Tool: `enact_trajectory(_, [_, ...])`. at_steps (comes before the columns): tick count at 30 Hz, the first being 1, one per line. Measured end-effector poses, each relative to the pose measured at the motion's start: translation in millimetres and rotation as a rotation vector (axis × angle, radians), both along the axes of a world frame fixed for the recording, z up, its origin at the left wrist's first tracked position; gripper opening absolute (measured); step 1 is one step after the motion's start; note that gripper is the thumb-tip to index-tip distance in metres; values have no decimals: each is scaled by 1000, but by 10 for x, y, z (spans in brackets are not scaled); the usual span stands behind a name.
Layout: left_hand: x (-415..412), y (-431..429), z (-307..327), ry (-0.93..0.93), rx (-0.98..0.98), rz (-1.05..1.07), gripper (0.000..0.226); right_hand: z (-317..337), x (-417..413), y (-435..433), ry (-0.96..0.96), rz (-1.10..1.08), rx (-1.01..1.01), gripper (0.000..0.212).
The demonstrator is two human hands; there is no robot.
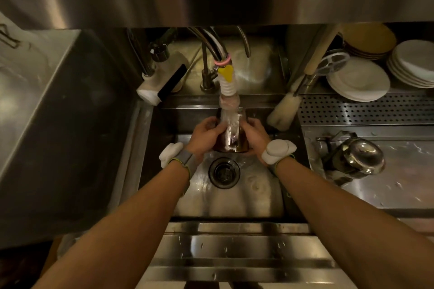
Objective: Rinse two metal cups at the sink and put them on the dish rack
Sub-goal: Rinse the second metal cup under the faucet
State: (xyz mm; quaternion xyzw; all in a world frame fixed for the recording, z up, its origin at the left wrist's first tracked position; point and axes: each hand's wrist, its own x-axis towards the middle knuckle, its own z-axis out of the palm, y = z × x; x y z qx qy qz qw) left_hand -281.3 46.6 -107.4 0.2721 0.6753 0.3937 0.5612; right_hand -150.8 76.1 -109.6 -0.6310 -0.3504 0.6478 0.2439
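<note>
A shiny metal cup [231, 134] is held over the steel sink [234, 197], right under the faucet's white ribbed hose [227, 88]. Water runs from the hose onto the cup. My left hand [205, 135] grips the cup's left side and my right hand [254, 135] grips its right side. The cup's lower part is partly hidden by my fingers. A second metal cup [357, 157] lies on its side on the wet counter to the right of the sink. The perforated dish rack [366, 109] runs along the right, behind that counter.
The round drain [224, 172] sits below my hands. A brush [285, 110] leans at the sink's back right corner. Stacks of white plates [359, 82] stand behind the rack. A white dispenser [155, 88] sits at the back left. A steel shelf [211, 0] overhangs the faucets.
</note>
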Motion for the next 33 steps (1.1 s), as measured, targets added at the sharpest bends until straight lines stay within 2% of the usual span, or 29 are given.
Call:
enact_trajectory(4, [-46, -21, 20, -26, -133, -8, 41, -16, -36, -30, -5, 54, -88, 62])
enact_trajectory(7, [-69, -37, 2, -14, -190, -13, 28, -13, -32, -20, 14, 110, -103, 52])
enact_trajectory(9, [-89, 7, 15, 8, -183, 20, 26, -7, -49, 10, 29, 135, -109, 41])
enact_trajectory(15, [-11, 96, 65, 38, -122, 29, 17, 24, -36, 69, -19, 87, -65, 50])
enact_trajectory(18, [2, -6, 6, -8, -124, 19, 39, -49, 24, 4, -13, 82, -78, 55])
enact_trajectory(22, [-45, -147, -60, -80, -102, 20, 37, -49, 73, -47, 50, 96, -19, 32])
enact_trajectory(30, [-92, -62, -59, -121, -71, 53, 39, 15, 4, 33, 75, 107, 13, 25])
enact_trajectory(33, [-144, -107, -73, -146, -99, 87, 40, -1, -47, 14, 87, 173, -12, 35])
